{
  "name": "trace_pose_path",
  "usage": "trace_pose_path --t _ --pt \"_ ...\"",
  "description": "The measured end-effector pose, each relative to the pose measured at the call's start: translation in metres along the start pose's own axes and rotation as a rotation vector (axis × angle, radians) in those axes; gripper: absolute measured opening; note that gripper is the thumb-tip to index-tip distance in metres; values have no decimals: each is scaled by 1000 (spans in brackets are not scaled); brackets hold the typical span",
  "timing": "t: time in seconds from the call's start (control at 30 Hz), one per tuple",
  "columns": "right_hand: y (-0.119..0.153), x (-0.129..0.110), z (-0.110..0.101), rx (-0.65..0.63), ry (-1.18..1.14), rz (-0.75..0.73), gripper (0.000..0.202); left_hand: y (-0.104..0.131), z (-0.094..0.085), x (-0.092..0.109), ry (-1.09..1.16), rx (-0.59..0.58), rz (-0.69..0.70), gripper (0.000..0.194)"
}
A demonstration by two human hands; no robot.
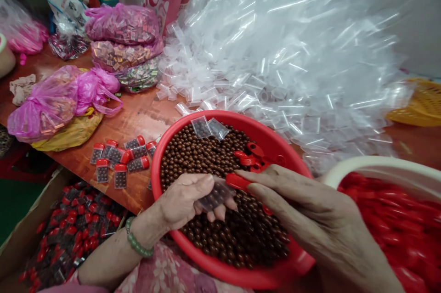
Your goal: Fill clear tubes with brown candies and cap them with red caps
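Over a red basin [163,146] of round brown balls [196,160], my left hand [188,194] is closed around a small clear plastic container [215,194] with dark balls inside. My right hand [310,205] pinches a red cap [237,182] between thumb and fingers, right at the open end of that container. Whether the cap touches it I cannot tell. Several loose red caps [253,157] lie on the balls near the basin's right wall. Two clear containers [209,127] rest on the balls at the far side.
A large heap of clear containers [275,54] covers the back of the table [138,109]. Capped, filled containers [120,157] lie left of the basin; more fill a box [76,224] below. A white tub [368,164] of red caps stands right. Pink bags [51,100] sit left.
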State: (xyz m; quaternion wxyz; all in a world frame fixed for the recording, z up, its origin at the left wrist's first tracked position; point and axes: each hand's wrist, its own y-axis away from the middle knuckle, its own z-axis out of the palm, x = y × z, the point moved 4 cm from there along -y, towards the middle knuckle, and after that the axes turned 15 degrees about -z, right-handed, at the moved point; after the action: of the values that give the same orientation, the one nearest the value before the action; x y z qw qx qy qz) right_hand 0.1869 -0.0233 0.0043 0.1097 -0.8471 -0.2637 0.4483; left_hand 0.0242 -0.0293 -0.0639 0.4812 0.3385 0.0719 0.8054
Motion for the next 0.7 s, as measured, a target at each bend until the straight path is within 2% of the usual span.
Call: trace_pose_path --t 0.1,0.2,0.33,0.5,0.7 --pt "-2 -4 7 -17 -90 33 18 1 0 1 10 1 1 53" --pt "0 -2 7 68 -77 98 19 0 0 2 84 -33 -2 52" --pt "-2 -4 16 118 -117 29 24 -2 0 3 149 -56 -15 50" --pt "-6 -11 35 152 -105 -74 33 -2 -3 2 134 31 17 53" --pt "-5 -13 39 199 -33 -83 37 -1 2 4 84 106 58 59"
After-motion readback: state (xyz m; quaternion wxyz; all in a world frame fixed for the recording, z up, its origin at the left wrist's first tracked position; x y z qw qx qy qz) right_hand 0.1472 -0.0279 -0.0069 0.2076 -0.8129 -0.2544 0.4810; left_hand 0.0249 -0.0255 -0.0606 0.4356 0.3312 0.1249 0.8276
